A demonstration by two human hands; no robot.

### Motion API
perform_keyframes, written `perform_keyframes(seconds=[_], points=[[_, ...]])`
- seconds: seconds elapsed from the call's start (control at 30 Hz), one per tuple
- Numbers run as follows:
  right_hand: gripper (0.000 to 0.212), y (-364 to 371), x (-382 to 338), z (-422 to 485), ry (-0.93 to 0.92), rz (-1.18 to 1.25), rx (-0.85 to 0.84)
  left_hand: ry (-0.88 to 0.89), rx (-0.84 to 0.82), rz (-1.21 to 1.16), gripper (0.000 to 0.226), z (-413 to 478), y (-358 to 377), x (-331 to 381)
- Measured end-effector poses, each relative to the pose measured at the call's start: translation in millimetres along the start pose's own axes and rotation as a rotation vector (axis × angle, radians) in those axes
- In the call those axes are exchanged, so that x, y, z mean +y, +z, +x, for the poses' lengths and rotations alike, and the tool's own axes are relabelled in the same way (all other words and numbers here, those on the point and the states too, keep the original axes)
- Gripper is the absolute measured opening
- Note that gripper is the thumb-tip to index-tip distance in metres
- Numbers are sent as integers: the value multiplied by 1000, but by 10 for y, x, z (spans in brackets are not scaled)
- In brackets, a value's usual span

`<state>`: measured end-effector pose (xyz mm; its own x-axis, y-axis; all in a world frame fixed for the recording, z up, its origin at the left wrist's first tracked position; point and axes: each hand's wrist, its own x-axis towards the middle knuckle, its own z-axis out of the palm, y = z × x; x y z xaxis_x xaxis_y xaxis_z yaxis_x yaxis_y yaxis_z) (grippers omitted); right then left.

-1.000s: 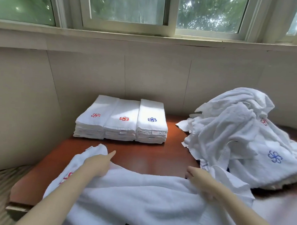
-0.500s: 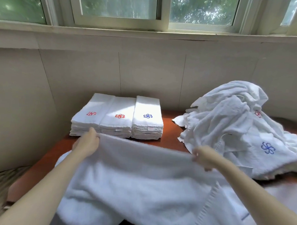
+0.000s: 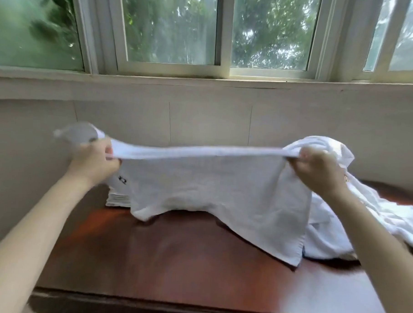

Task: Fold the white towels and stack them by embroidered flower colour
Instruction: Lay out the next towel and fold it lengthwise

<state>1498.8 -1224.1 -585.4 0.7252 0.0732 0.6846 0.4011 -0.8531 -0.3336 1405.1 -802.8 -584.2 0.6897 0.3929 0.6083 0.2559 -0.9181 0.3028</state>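
A white towel (image 3: 211, 187) hangs stretched in the air above the brown table (image 3: 184, 262). My left hand (image 3: 95, 161) grips its top left corner and my right hand (image 3: 318, 172) grips its top right corner. The upper edge is pulled taut between them and the lower part drapes down, its right corner touching the table. Behind the towel, only the left end of the folded towel stacks (image 3: 117, 195) shows, with a dark blurred mark on top. The heap of unfolded white towels (image 3: 354, 210) lies at the right.
A pale wall and a window sill (image 3: 204, 81) run close behind the table. The table's dark front edge (image 3: 194, 307) is near the bottom of the view. Bare wood lies between that edge and the hanging towel.
Both hands lifted the towel off the table and pulled it taut in the air. The view tilted upward, and the raised towel now hides most of the folded stacks.
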Motion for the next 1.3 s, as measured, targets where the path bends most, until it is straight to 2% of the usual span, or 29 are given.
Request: perform_keyframes(seconds=[0.03, 0.1, 0.13, 0.17, 0.2, 0.23, 0.3, 0.33, 0.37, 0.47, 0.5, 0.57, 0.67, 0.7, 0.73, 0.8, 0.87, 0.9, 1.0, 1.1, 1.17, 1.27, 1.3], points=[[40, -23, 52, -142, 75, 26, -298, 13, -240, 131, 8, -140, 9, -74], [41, -32, 134, -427, 275, -46, -1036, 10, -863, 333, 11, -446, 52, -205], [43, 9, 179, -554, 332, -100, -1292, -32, -1130, 361, 19, -606, 107, -235], [43, 85, 209, -666, 343, -127, -1401, -55, -1295, 358, 28, -747, 194, -255], [41, 200, 223, -757, 322, -129, -1367, -37, -1331, 363, 34, -876, 313, -253], [37, 348, 225, -840, 267, -110, -1225, 16, -1265, 358, 37, -990, 465, -249], [35, 656, 199, -982, 105, -128, -881, 125, -998, 285, 42, -1192, 829, -237], [39, 798, 165, -1069, 64, -117, -775, 117, -922, 211, 47, -1308, 992, -225], [43, 952, 155, -1186, 53, -87, -754, 102, -882, 149, 52, -1435, 1143, -216], [41, 1324, 227, -1553, -85, -284, -892, 73, -775, 229, 54, -1742, 1457, -279], [39, 1390, 263, -1608, -101, -351, -870, 60, -714, 257, 52, -1771, 1506, -316], [39, 1416, 291, -1563, -18, -352, -878, 6, -676, 189, 47, -1731, 1522, -357], [36, 1325, 262, -1389, 119, -337, -1211, -7, -757, 224, 31, -1601, 1443, -376], [31, 1308, 264, -1373, 138, -337, -1234, 12, -737, 261, 28, -1575, 1417, -394], [30, 1308, 272, -1370, 137, -336, -1175, 21, -702, 286, 30, -1560, 1397, -420], [32, 1402, 331, -1390, 120, -290, -878, 19, -637, 263, 32, -1557, 1408, -491], [26, 1528, 359, -1440, 118, -223, -633, -5, -596, 188, 21, -1569, 1460, -566], [21, 1575, 342, -1464, 95, -194, -592, -20, -572, 165, 15, -1566, 1481, -595], [23, 1695, 306, -1471, -1, -227, -627, -114, -520, 160, 27, -1425, 1520, -627], [35, 1714, 284, -1185, 3, -196, -814, -112, -656, 357, 33, -1145, 1552, -557], [35, 1775, 229, -1011, 24, -177, -909, -111, -667, 441, 30, -1004, 1590, -507], [13, 1916, 197, -916, 3, -300, -707, -179, -487, 282, 25, -838, 1744, -593], [9, 1998, 227, -894, 12, -311, -709, -170, -447, 235, 28, -778, 1810, -656]])
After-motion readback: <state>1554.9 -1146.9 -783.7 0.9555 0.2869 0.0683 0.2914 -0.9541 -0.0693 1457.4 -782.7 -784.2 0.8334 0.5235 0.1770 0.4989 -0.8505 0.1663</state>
